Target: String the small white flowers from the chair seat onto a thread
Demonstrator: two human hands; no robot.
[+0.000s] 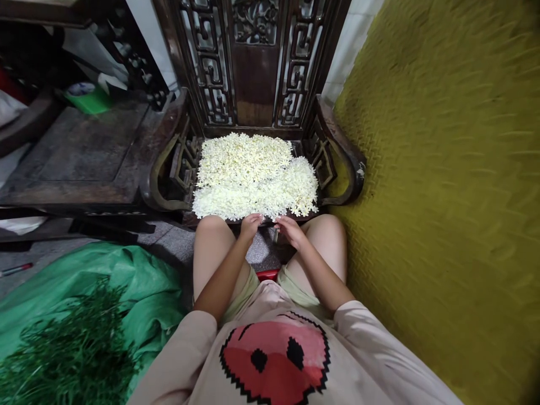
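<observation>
A thick layer of small white and pale yellow flowers (247,160) covers the seat of a dark carved wooden chair (256,79). My left hand (251,225) is at the front edge of the flowers, its fingers pinched together. A short gap to the right, my right hand (289,229) is also closed, thumb and fingers drawn together and pointing toward the left hand. White petals lie right at both sets of fingertips. Whatever is between the fingers is too small to make out.
A dark wooden side table (84,146) stands left, bearing a green roll of tape (89,100). Feathery green sprigs (71,349) lie on a green sack (130,264) at lower left. A yellow textured surface (442,197) rises close on the right. The chair's arms curve forward.
</observation>
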